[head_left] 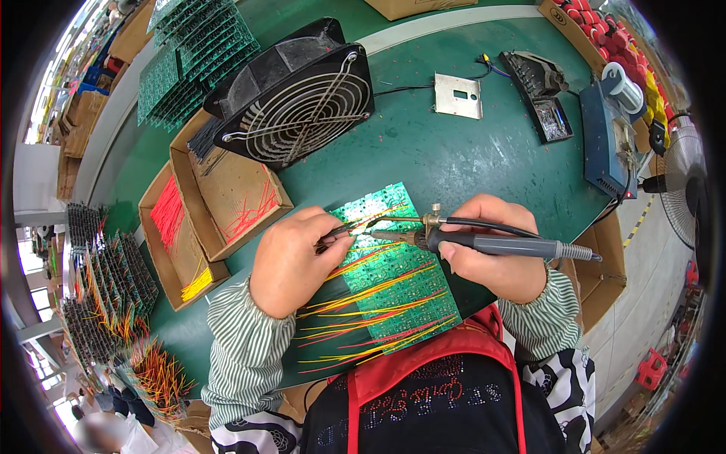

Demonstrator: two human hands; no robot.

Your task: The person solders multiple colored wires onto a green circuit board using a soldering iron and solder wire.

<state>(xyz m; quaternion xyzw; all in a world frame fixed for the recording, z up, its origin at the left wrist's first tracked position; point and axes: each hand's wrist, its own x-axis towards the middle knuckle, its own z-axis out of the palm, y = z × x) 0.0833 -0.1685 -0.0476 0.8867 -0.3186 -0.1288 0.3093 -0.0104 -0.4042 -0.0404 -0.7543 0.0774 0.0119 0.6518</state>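
A green circuit board panel (423, 306) lies on the green table before me, with rows of red and yellow wires (344, 303) sticking out past its left side. My right hand (495, 274) is closed around a grey soldering iron (499, 244) with a thin feed tube fixed along it. The iron's tip points left, close to the board's upper part. At the board's upper left edge, my left hand (291, 261) pinches thin black wires (327, 240) near that tip. Its fingers partly cover the wire ends, and the exact contact with the board is hidden.
A black fan (302, 98) stands beyond my left hand. Cardboard trays (227, 197) hold red, yellow and black wires. Stacked boards (200, 57) rise at the far left. Further right are a metal plate (457, 96), a black holder (541, 94) and a blue solder feeder (605, 140).
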